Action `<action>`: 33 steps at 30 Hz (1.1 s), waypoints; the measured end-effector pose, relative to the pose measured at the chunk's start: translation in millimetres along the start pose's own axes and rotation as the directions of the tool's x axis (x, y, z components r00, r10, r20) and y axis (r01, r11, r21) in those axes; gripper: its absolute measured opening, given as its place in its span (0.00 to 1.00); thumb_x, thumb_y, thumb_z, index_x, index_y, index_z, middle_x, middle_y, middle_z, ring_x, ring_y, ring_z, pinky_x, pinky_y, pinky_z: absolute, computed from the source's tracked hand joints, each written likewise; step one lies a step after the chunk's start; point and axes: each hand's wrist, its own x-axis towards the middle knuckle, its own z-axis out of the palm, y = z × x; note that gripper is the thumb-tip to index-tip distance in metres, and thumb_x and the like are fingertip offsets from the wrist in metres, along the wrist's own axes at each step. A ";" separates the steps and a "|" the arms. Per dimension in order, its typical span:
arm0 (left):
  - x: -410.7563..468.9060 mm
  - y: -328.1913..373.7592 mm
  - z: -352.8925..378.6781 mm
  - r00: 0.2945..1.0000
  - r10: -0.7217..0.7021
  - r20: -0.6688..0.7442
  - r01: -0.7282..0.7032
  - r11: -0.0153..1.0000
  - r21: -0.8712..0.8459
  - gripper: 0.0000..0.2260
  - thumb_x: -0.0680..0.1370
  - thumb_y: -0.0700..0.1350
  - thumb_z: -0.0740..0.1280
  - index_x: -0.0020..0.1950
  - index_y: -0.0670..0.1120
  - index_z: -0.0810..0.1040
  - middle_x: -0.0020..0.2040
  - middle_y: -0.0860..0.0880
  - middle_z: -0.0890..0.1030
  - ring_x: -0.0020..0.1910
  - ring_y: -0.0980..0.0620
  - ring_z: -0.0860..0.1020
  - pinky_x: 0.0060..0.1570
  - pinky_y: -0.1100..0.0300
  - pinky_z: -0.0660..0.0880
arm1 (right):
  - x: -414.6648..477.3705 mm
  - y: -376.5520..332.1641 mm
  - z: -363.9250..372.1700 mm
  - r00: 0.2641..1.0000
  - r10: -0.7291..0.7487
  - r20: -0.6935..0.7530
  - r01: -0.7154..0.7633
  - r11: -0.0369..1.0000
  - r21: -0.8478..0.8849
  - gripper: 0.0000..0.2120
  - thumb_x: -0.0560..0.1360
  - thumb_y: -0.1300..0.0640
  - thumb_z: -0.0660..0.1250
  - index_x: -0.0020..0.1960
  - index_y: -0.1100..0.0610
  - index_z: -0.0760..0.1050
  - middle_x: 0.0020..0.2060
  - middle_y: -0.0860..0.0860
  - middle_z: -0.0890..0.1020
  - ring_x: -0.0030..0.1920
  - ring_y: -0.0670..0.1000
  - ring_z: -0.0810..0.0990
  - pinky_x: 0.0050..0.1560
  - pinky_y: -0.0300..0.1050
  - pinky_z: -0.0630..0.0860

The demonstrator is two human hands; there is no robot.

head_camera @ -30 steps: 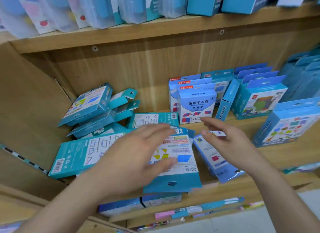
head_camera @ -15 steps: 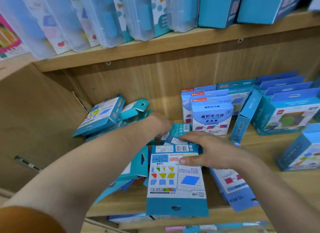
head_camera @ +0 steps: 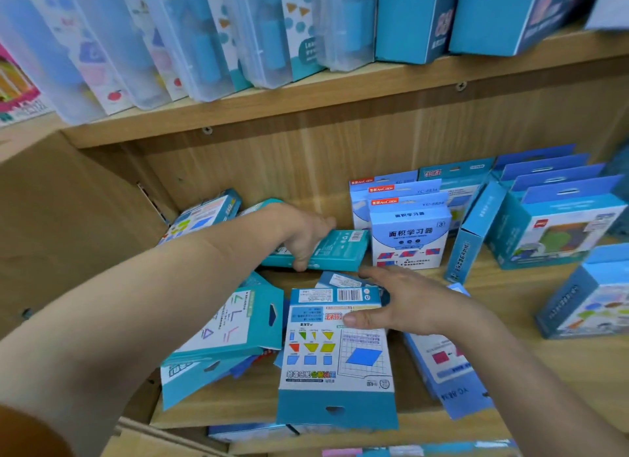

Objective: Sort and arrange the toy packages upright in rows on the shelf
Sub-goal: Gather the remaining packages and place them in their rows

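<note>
My left hand (head_camera: 303,233) reaches deep into the wooden shelf (head_camera: 510,320) and grips a teal toy package (head_camera: 335,252), lifted on its edge. My right hand (head_camera: 401,303) grips the top of a flat package with coloured shapes (head_camera: 335,358), thumb across its face. To the left lie tumbled teal packages (head_camera: 231,324), and more lean at the back left (head_camera: 200,215). A light-blue package (head_camera: 449,371) lies flat under my right wrist. Upright rows stand at the back: pale-blue boxes (head_camera: 410,232) and teal boxes (head_camera: 558,228).
The shelf above holds clear plastic cases (head_camera: 177,44) and blue boxes (head_camera: 493,14), overhanging its board. The shelf's left side wall (head_camera: 68,225) is close to my left arm. Another upright box (head_camera: 592,296) stands at the right. Packages show on a lower shelf (head_camera: 252,431).
The view moved closer. My left hand went from the front pile to the back and took hold of a teal package. My right hand settled onto the flat shapes package.
</note>
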 end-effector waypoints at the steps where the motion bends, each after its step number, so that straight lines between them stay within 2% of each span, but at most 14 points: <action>1: -2.5 -0.2 -0.2 1.000 0.003 -0.005 -0.003 1.000 -0.002 0.40 0.62 0.45 0.79 0.67 0.48 0.60 0.60 0.47 0.72 0.55 0.47 0.73 0.52 0.52 0.74 | 0.1 -0.5 -0.1 1.000 0.000 -0.005 0.001 1.000 0.006 0.48 0.61 0.24 0.62 0.74 0.45 0.57 0.68 0.46 0.68 0.66 0.49 0.67 0.63 0.50 0.69; 4: -13.2 -2.9 -0.3 0.999 0.016 -0.029 -0.018 0.999 -0.052 0.43 0.62 0.44 0.79 0.68 0.50 0.57 0.60 0.46 0.72 0.55 0.46 0.73 0.54 0.48 0.74 | -2.2 -3.2 -1.5 0.999 0.021 -0.037 -0.020 1.000 0.019 0.46 0.62 0.26 0.65 0.73 0.48 0.59 0.68 0.46 0.68 0.66 0.48 0.67 0.62 0.49 0.70; 8: -40.2 -5.8 0.6 0.974 0.046 -0.221 -0.083 0.984 -0.160 0.43 0.63 0.41 0.78 0.70 0.50 0.56 0.60 0.47 0.73 0.51 0.51 0.70 0.49 0.58 0.68 | -2.8 -5.6 -0.2 0.997 0.012 -0.075 -0.004 0.994 0.111 0.44 0.62 0.29 0.68 0.71 0.49 0.61 0.68 0.45 0.70 0.65 0.47 0.69 0.60 0.46 0.71; 10: -59.0 -3.3 1.0 0.922 0.054 -0.384 -0.166 0.950 -0.265 0.44 0.62 0.41 0.78 0.70 0.50 0.57 0.60 0.50 0.72 0.50 0.56 0.68 0.47 0.64 0.64 | -1.5 -3.9 2.0 0.994 0.007 -0.108 0.008 0.991 0.133 0.44 0.62 0.30 0.70 0.72 0.50 0.62 0.68 0.46 0.70 0.64 0.47 0.70 0.59 0.45 0.72; 12: -84.4 -0.2 1.2 0.831 0.032 -0.555 -0.300 0.867 -0.399 0.44 0.61 0.41 0.79 0.71 0.49 0.58 0.60 0.53 0.70 0.52 0.60 0.68 0.49 0.72 0.65 | 0.4 -3.1 3.1 0.991 -0.003 -0.132 0.021 0.991 0.130 0.44 0.62 0.31 0.70 0.71 0.51 0.64 0.65 0.46 0.73 0.61 0.47 0.72 0.57 0.43 0.72; 14: -113.4 -0.3 2.1 0.727 -0.027 -0.686 -0.417 0.776 -0.473 0.45 0.61 0.44 0.79 0.72 0.48 0.59 0.62 0.52 0.70 0.59 0.59 0.69 0.60 0.69 0.65 | 3.0 -5.1 4.2 0.990 -0.005 -0.140 0.024 0.991 0.133 0.43 0.61 0.31 0.71 0.70 0.51 0.67 0.61 0.47 0.76 0.57 0.46 0.74 0.54 0.42 0.73; 16: -145.2 -3.2 5.0 0.673 -0.074 -0.736 -0.400 0.801 -0.446 0.45 0.62 0.50 0.77 0.74 0.50 0.58 0.62 0.51 0.69 0.61 0.58 0.68 0.63 0.66 0.64 | 6.8 -8.7 4.8 0.987 -0.015 -0.160 0.038 0.989 0.144 0.41 0.59 0.30 0.70 0.66 0.50 0.70 0.57 0.46 0.78 0.53 0.46 0.76 0.53 0.44 0.75; 17: -160.5 -5.6 8.7 0.686 -0.090 -0.722 -0.341 0.837 -0.428 0.45 0.63 0.53 0.77 0.74 0.52 0.57 0.61 0.52 0.69 0.59 0.59 0.68 0.61 0.66 0.64 | 8.6 -10.7 5.1 0.986 -0.024 -0.166 0.049 0.988 0.145 0.41 0.58 0.28 0.68 0.65 0.49 0.72 0.56 0.46 0.79 0.52 0.46 0.77 0.53 0.45 0.76; 20: -192.8 -18.6 36.3 0.838 -0.129 -0.530 -0.100 0.919 -0.381 0.45 0.64 0.56 0.76 0.74 0.59 0.54 0.61 0.56 0.68 0.59 0.58 0.67 0.61 0.62 0.64 | 12.6 -12.5 6.2 0.983 -0.036 -0.182 0.073 0.977 0.200 0.44 0.53 0.22 0.63 0.61 0.46 0.75 0.54 0.44 0.81 0.52 0.45 0.79 0.53 0.48 0.77; 22: -201.3 -28.8 64.8 0.902 -0.192 -0.386 0.038 0.927 -0.372 0.46 0.62 0.57 0.76 0.73 0.59 0.53 0.65 0.57 0.66 0.64 0.55 0.66 0.66 0.59 0.63 | 10.9 -15.7 7.2 0.982 -0.027 -0.188 0.063 0.981 0.186 0.41 0.55 0.25 0.63 0.61 0.47 0.75 0.53 0.45 0.81 0.51 0.46 0.78 0.49 0.45 0.76; 24: -200.3 -38.6 90.6 0.933 -0.236 -0.272 0.124 0.919 -0.375 0.47 0.59 0.58 0.75 0.72 0.58 0.54 0.63 0.56 0.66 0.64 0.53 0.67 0.67 0.56 0.65 | 9.5 -18.2 8.6 0.979 -0.010 -0.206 0.047 0.984 0.174 0.38 0.60 0.29 0.66 0.63 0.49 0.74 0.55 0.47 0.80 0.52 0.46 0.77 0.47 0.43 0.74; 28: -189.2 -44.9 113.0 0.961 -0.227 -0.157 0.146 0.900 -0.410 0.47 0.60 0.56 0.76 0.73 0.58 0.54 0.61 0.57 0.64 0.63 0.54 0.66 0.64 0.58 0.66 | 7.4 -20.3 11.1 0.968 0.021 -0.249 0.031 0.979 0.203 0.31 0.67 0.34 0.69 0.64 0.49 0.73 0.56 0.46 0.80 0.54 0.46 0.77 0.53 0.45 0.76; 30: -184.7 -43.2 108.6 0.976 -0.188 -0.111 0.130 0.908 -0.398 0.50 0.63 0.56 0.77 0.76 0.57 0.49 0.66 0.56 0.61 0.67 0.54 0.62 0.68 0.58 0.61 | 4.7 -19.6 12.8 0.965 0.039 -0.261 0.016 0.979 0.203 0.32 0.66 0.32 0.68 0.64 0.48 0.73 0.55 0.45 0.81 0.53 0.46 0.78 0.53 0.46 0.77; 33: -189.1 -37.5 88.2 0.980 -0.190 -0.065 0.154 0.916 -0.370 0.51 0.65 0.61 0.74 0.76 0.56 0.44 0.73 0.55 0.56 0.72 0.54 0.57 0.71 0.58 0.56 | -0.4 -17.1 13.8 0.950 0.086 -0.300 -0.027 0.981 0.194 0.36 0.66 0.30 0.65 0.68 0.47 0.68 0.60 0.46 0.77 0.58 0.48 0.76 0.55 0.48 0.76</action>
